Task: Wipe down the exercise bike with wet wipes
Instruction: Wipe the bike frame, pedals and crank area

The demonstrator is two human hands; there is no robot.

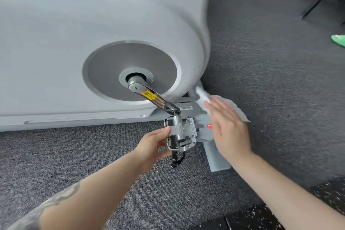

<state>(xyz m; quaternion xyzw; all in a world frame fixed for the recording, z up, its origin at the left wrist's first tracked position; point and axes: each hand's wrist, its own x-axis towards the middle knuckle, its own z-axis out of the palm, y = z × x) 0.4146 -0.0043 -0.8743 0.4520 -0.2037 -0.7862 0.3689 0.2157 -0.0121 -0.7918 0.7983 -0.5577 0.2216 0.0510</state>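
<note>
Your left hand (155, 145) grips the pedal (180, 133). Your right hand (228, 125), fingers straight, presses a wet wipe (203, 99) against the bike base (218, 162). Next, wipe the pedal itself.

Exercise bike housing (74, 24) upper left on the carpet (270, 61), pedal (180, 134) below the crank (151, 97), left hand (153, 147) left of it, right hand (229, 129) and wet wipe (203, 99) right, over the base.
</note>
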